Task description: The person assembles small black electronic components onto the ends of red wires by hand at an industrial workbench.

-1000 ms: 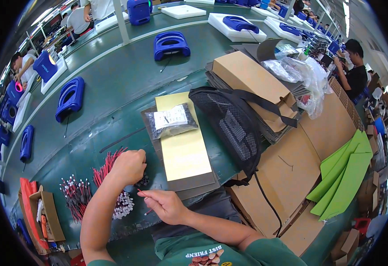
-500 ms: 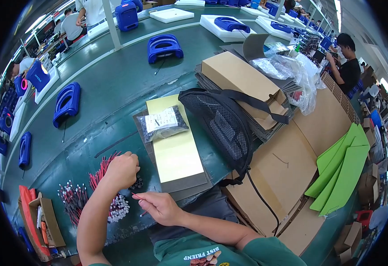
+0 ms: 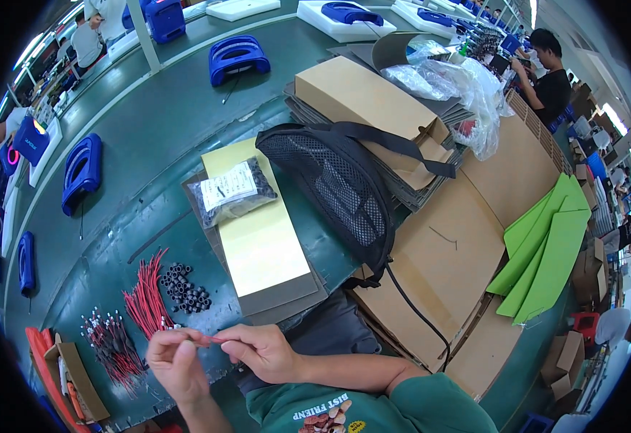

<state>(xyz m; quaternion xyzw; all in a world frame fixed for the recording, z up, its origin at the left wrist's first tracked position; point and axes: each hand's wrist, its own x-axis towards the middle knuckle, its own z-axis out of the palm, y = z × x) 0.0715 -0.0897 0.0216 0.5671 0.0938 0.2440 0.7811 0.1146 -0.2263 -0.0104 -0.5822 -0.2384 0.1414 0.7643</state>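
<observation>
My two hands meet in front of me, fingertip to fingertip. My right hand [image 3: 266,353] is closed in a pinch on a thin red wire [image 3: 217,340]. The fingers of my left hand [image 3: 178,361] are curled at the wire's other end; whatever is in them is too small to make out. Just beyond lies a pile of small black ring-like pieces [image 3: 184,289]. Beside it is a bundle of red wires [image 3: 147,296] with white connector ends, partly covered by my left hand. Further left sits a second bundle of wires [image 3: 113,346] with dark sleeves and white tips.
A clear bag of black pieces [image 3: 232,193] rests on a yellow sheet [image 3: 261,249] over grey boards. Right of it are a black mesh bag [image 3: 337,187], cardboard [image 3: 438,267] and green sheets [image 3: 546,252]. Blue plastic housings [image 3: 237,59] stand across the bench. An open carton [image 3: 77,382] holds tools.
My left hand has come back from the black pieces and red wires to meet my right hand, uncovering the pile. The view has shifted slightly.
</observation>
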